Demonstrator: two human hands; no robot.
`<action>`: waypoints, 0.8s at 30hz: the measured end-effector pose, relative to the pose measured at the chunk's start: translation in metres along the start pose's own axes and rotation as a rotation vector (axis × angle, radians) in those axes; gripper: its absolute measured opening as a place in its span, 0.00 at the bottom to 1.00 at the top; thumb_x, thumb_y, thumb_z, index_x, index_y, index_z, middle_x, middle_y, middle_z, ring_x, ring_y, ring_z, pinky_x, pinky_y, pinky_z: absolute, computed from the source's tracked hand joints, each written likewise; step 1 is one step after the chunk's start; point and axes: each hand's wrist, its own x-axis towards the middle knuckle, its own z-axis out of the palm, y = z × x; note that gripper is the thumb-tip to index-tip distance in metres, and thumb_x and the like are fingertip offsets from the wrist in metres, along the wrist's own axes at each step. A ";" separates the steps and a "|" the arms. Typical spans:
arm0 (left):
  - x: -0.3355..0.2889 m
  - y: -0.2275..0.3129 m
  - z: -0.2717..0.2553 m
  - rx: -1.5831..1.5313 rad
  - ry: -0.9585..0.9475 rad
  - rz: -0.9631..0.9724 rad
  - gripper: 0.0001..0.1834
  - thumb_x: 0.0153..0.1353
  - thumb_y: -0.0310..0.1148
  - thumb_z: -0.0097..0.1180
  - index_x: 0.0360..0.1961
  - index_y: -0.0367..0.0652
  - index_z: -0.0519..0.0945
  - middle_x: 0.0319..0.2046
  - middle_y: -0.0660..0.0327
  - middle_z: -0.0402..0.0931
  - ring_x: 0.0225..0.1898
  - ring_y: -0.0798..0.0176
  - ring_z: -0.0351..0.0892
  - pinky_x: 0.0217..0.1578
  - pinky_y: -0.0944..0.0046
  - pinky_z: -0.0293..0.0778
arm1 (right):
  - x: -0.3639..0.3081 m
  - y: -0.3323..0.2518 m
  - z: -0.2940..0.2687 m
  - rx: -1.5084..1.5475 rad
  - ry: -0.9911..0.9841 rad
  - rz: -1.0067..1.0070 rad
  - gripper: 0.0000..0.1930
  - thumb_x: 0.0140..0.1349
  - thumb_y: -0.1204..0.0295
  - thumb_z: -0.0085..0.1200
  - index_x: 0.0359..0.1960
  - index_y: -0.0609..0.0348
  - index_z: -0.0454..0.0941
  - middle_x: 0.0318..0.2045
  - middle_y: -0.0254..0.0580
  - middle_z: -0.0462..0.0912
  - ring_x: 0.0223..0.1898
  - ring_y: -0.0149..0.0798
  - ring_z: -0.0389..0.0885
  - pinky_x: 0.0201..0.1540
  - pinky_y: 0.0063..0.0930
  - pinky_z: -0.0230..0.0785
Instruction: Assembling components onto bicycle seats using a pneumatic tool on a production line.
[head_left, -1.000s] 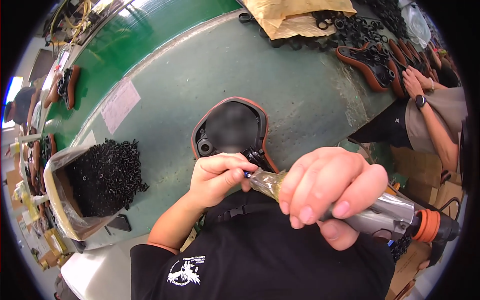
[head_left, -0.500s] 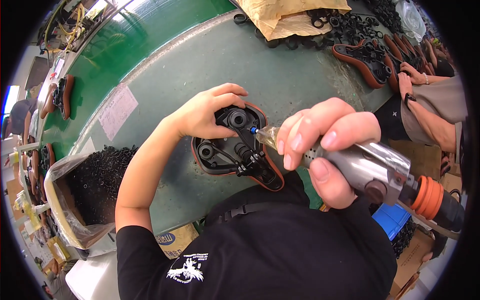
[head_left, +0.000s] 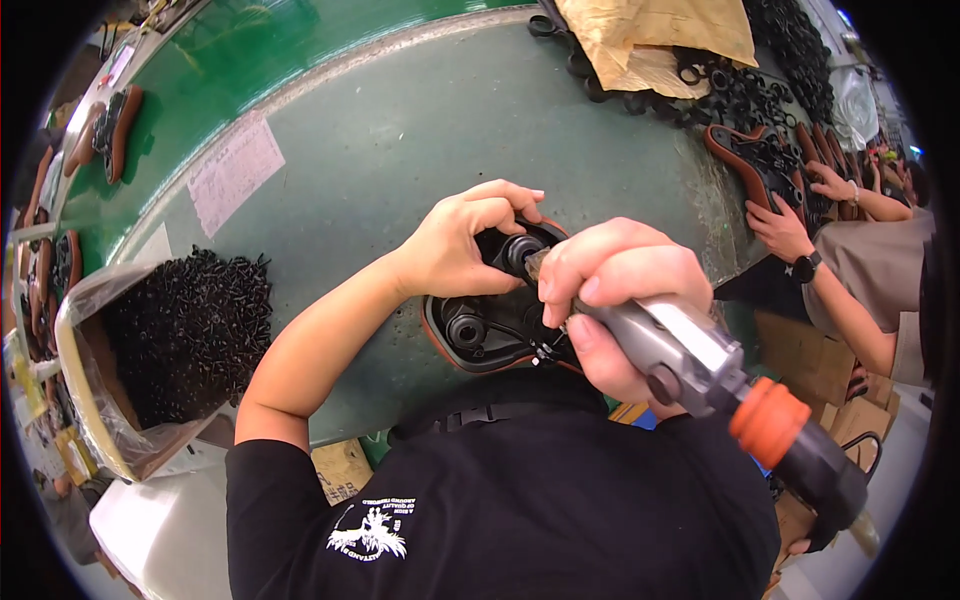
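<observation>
On my left, the box (head_left: 88,410) of loose screws (head_left: 190,335) sits just beside my elbow; a careless swing of that arm could spill some over the table (head_left: 380,165). My left hand (head_left: 460,240) is clamped on the saddle (head_left: 492,330), which lies on the table in front of me, underside up, thumb inside and fingers over its far edge. If that hold is loose, the saddle could twist under the tool's turning force. My right hand (head_left: 625,275) is closed around the driver (head_left: 690,350), nose down at the saddle. My fingers cover its tip, so I can't tell whether it meets anything; tilted as it is, it could skid into my left thumb. Farther right, a co-worker's hand (head_left: 782,232) is well clear of any slip.
</observation>
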 end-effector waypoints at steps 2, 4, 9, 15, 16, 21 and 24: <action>0.000 0.001 0.000 0.025 0.019 0.013 0.20 0.39 0.23 0.77 0.31 0.38 0.76 0.51 0.54 0.81 0.64 0.45 0.79 0.61 0.50 0.79 | 0.007 0.003 0.006 -0.045 0.015 -0.041 0.16 0.57 0.85 0.58 0.44 0.57 0.70 0.33 0.47 0.82 0.31 0.39 0.83 0.42 0.39 0.82; -0.001 0.002 0.001 0.038 0.035 0.011 0.20 0.39 0.24 0.76 0.31 0.38 0.76 0.51 0.54 0.81 0.64 0.46 0.80 0.61 0.51 0.79 | 0.010 0.006 0.008 -0.032 -0.021 -0.027 0.15 0.56 0.85 0.58 0.42 0.57 0.71 0.31 0.46 0.82 0.31 0.39 0.83 0.42 0.39 0.82; -0.004 0.003 -0.001 0.094 0.013 -0.024 0.22 0.45 0.31 0.81 0.32 0.38 0.76 0.54 0.49 0.80 0.63 0.45 0.80 0.59 0.50 0.79 | 0.010 0.012 0.020 0.015 0.046 0.119 0.12 0.56 0.89 0.53 0.38 0.59 0.73 0.27 0.45 0.81 0.31 0.41 0.82 0.44 0.40 0.80; -0.005 0.014 0.004 0.162 -0.006 -0.118 0.20 0.42 0.31 0.74 0.38 0.40 0.81 0.53 0.54 0.81 0.58 0.46 0.82 0.57 0.52 0.79 | 0.008 -0.001 0.016 0.027 0.056 0.143 0.13 0.61 0.85 0.53 0.46 0.57 0.71 0.45 0.55 0.81 0.33 0.38 0.82 0.47 0.42 0.79; -0.004 0.014 0.004 0.171 0.006 -0.095 0.21 0.42 0.31 0.74 0.41 0.41 0.82 0.56 0.53 0.80 0.59 0.46 0.82 0.57 0.52 0.79 | 0.004 -0.008 0.014 0.057 0.077 0.137 0.14 0.63 0.84 0.53 0.48 0.56 0.70 0.48 0.57 0.80 0.34 0.37 0.82 0.47 0.42 0.79; -0.013 0.020 -0.004 0.200 0.050 -0.021 0.23 0.42 0.26 0.71 0.44 0.41 0.84 0.61 0.51 0.78 0.59 0.49 0.82 0.60 0.52 0.78 | -0.034 -0.027 -0.011 0.222 0.322 0.011 0.13 0.66 0.76 0.55 0.49 0.56 0.67 0.52 0.61 0.77 0.30 0.36 0.81 0.42 0.41 0.76; -0.023 0.040 -0.047 0.524 0.255 -0.035 0.22 0.40 0.25 0.69 0.42 0.41 0.85 0.56 0.52 0.81 0.60 0.47 0.80 0.61 0.51 0.76 | -0.078 -0.021 -0.045 0.281 0.749 0.142 0.12 0.64 0.83 0.53 0.47 0.60 0.70 0.51 0.63 0.80 0.28 0.39 0.84 0.37 0.38 0.80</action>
